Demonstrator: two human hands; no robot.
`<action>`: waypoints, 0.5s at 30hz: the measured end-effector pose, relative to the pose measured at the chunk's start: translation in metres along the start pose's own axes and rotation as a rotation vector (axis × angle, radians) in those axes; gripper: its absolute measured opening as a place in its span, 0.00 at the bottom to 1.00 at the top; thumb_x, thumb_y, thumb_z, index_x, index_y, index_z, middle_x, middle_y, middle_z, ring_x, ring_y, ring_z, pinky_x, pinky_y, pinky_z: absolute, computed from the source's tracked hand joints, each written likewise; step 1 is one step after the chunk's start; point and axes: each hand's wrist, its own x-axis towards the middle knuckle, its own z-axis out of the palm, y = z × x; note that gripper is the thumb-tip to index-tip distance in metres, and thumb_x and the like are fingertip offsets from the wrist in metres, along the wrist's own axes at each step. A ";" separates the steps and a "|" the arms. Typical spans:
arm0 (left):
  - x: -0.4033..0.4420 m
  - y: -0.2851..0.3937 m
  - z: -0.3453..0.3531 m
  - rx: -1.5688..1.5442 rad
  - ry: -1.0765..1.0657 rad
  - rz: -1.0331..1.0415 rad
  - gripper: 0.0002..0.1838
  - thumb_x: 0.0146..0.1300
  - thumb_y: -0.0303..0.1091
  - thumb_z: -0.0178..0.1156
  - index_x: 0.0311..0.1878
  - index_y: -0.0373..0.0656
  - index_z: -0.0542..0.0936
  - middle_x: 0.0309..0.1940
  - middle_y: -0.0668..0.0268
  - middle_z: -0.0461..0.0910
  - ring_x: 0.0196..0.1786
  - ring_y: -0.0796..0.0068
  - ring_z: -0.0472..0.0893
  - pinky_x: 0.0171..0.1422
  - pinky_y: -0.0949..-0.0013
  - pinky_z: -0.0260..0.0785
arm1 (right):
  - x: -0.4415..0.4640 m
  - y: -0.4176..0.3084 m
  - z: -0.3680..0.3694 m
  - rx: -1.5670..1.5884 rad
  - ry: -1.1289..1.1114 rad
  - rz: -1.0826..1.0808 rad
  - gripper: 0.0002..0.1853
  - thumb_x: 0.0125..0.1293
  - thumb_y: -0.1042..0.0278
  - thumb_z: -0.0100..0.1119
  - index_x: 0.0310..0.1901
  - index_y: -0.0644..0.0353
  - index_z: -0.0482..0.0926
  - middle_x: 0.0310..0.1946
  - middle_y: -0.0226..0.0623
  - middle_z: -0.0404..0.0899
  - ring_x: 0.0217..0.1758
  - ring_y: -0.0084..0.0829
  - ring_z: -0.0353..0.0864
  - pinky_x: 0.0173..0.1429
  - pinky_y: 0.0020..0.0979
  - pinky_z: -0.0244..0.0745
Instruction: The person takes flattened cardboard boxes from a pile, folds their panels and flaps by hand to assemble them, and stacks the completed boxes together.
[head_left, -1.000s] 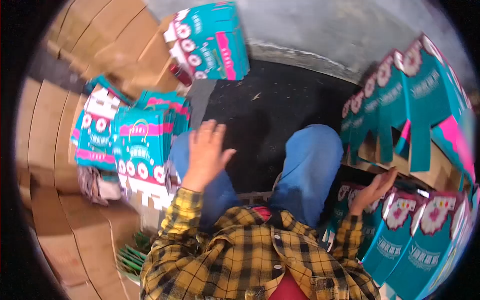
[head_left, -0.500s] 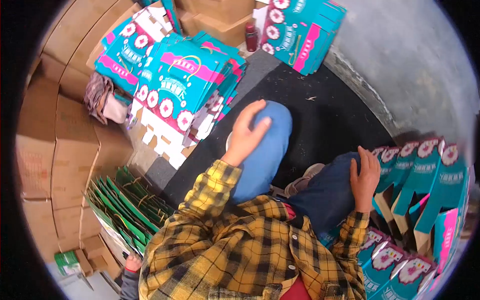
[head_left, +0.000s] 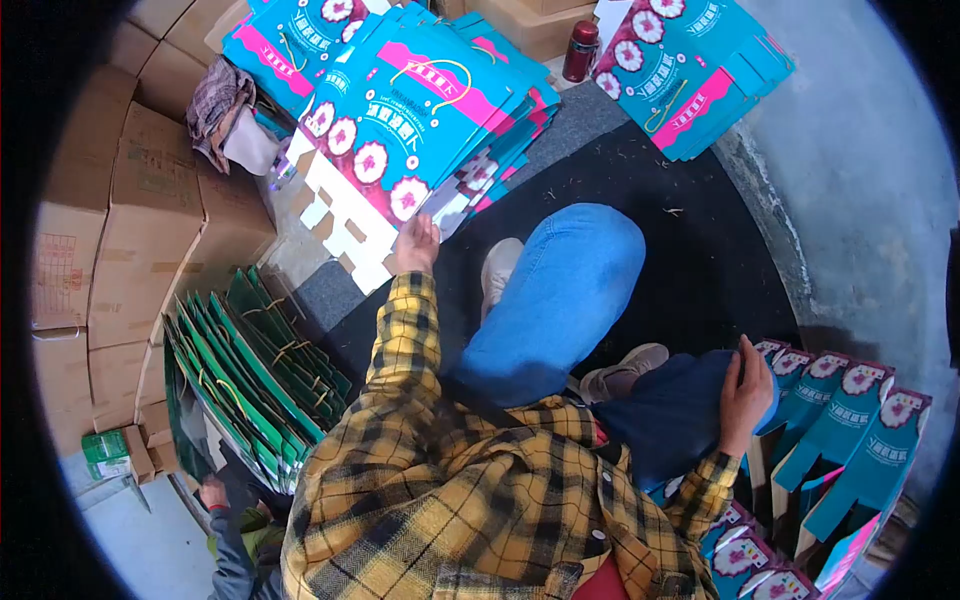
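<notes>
My left hand (head_left: 417, 246) is at the near corner of a pile of flat teal-and-pink carton boxes (head_left: 400, 120), fingers stretched toward the lower edge. I cannot tell whether the fingertips touch the cardboard. The top carton has a yellow cord handle and white flower prints. My right hand (head_left: 747, 398) rests over my right knee with its fingers extended, holding nothing. Just beyond it, several teal boxes (head_left: 835, 420) stand upright in a row, folded into shape.
Another teal stack (head_left: 700, 70) leans at the back right beside a dark red bottle (head_left: 580, 50). Brown cartons (head_left: 150, 200) line the left. Green folded bags with cord handles (head_left: 250, 380) stand near a co-worker's hand (head_left: 213, 492). A concrete wall (head_left: 850, 150) bounds the right.
My left hand has moved off my left knee, leftward to the corner of the teal pile. My right hand stays at the right knee. The view has shifted, and more of the co-worker's arm shows.
</notes>
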 end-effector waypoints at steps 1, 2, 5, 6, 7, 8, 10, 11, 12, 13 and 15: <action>0.009 0.004 -0.007 -0.029 0.000 -0.004 0.09 0.68 0.33 0.52 0.42 0.38 0.77 0.37 0.67 0.82 0.42 0.70 0.82 0.54 0.61 0.73 | 0.001 -0.001 0.000 -0.009 -0.005 -0.005 0.13 0.65 0.72 0.57 0.51 0.59 0.80 0.40 0.42 0.82 0.43 0.43 0.80 0.47 0.39 0.73; 0.018 0.007 -0.013 -0.074 -0.005 -0.007 0.10 0.69 0.32 0.50 0.42 0.36 0.76 0.37 0.64 0.82 0.43 0.70 0.82 0.53 0.60 0.74 | 0.003 -0.002 0.001 -0.018 -0.009 -0.012 0.13 0.65 0.72 0.57 0.51 0.59 0.80 0.40 0.42 0.82 0.43 0.43 0.80 0.47 0.39 0.73; 0.032 0.014 -0.021 -0.101 0.005 -0.008 0.09 0.70 0.31 0.49 0.45 0.35 0.73 0.41 0.59 0.81 0.45 0.66 0.82 0.55 0.57 0.74 | 0.004 -0.002 0.005 -0.031 -0.009 -0.019 0.13 0.65 0.73 0.57 0.50 0.60 0.80 0.40 0.43 0.82 0.43 0.44 0.81 0.48 0.39 0.74; 0.032 0.015 -0.020 -0.104 0.010 -0.009 0.09 0.70 0.31 0.49 0.45 0.35 0.73 0.41 0.59 0.81 0.45 0.66 0.82 0.55 0.57 0.74 | 0.005 -0.003 0.006 -0.032 -0.012 -0.023 0.13 0.65 0.73 0.57 0.50 0.60 0.80 0.40 0.43 0.82 0.43 0.44 0.81 0.48 0.39 0.74; 0.032 0.016 -0.019 -0.148 0.026 -0.028 0.09 0.70 0.30 0.49 0.46 0.35 0.71 0.43 0.56 0.80 0.47 0.62 0.81 0.56 0.56 0.74 | 0.006 -0.004 0.006 -0.023 -0.008 -0.027 0.13 0.64 0.73 0.57 0.50 0.60 0.80 0.40 0.44 0.82 0.43 0.44 0.81 0.48 0.39 0.74; 0.031 0.017 -0.017 -0.191 0.042 -0.048 0.09 0.70 0.30 0.48 0.47 0.34 0.69 0.45 0.53 0.79 0.49 0.59 0.81 0.57 0.54 0.74 | 0.007 -0.005 0.007 -0.013 -0.004 -0.032 0.13 0.64 0.73 0.57 0.50 0.60 0.80 0.40 0.44 0.82 0.43 0.44 0.81 0.48 0.39 0.74; 0.035 0.017 -0.019 -0.228 0.041 -0.059 0.08 0.70 0.30 0.48 0.47 0.35 0.68 0.47 0.51 0.78 0.50 0.57 0.80 0.57 0.52 0.74 | 0.009 -0.007 0.006 -0.010 -0.007 -0.037 0.13 0.64 0.73 0.57 0.50 0.61 0.80 0.40 0.44 0.82 0.43 0.45 0.81 0.48 0.39 0.74; 0.037 0.019 -0.018 -0.263 0.033 -0.070 0.08 0.70 0.29 0.48 0.47 0.35 0.67 0.48 0.49 0.77 0.52 0.55 0.79 0.58 0.50 0.74 | 0.009 -0.008 0.007 -0.005 -0.005 -0.039 0.13 0.64 0.73 0.57 0.50 0.61 0.80 0.40 0.45 0.82 0.42 0.45 0.81 0.47 0.39 0.74; 0.041 0.021 -0.021 -0.262 0.035 -0.068 0.08 0.70 0.29 0.48 0.47 0.35 0.67 0.48 0.49 0.77 0.52 0.55 0.79 0.58 0.50 0.74 | 0.010 -0.009 0.008 -0.003 -0.007 -0.040 0.13 0.64 0.73 0.57 0.50 0.61 0.80 0.40 0.45 0.82 0.42 0.45 0.81 0.47 0.39 0.74; 0.046 0.022 -0.024 -0.311 0.000 -0.088 0.08 0.70 0.30 0.49 0.47 0.35 0.68 0.47 0.49 0.77 0.52 0.55 0.80 0.57 0.50 0.74 | 0.010 -0.009 0.008 -0.015 -0.005 -0.046 0.12 0.64 0.73 0.57 0.49 0.62 0.80 0.40 0.45 0.82 0.42 0.45 0.81 0.47 0.39 0.74; 0.051 0.022 -0.030 -0.358 -0.032 -0.110 0.08 0.70 0.30 0.49 0.47 0.36 0.68 0.46 0.49 0.78 0.52 0.55 0.80 0.57 0.49 0.75 | 0.011 -0.009 0.009 -0.027 -0.004 -0.050 0.12 0.64 0.74 0.57 0.49 0.62 0.80 0.40 0.45 0.82 0.42 0.44 0.81 0.47 0.39 0.74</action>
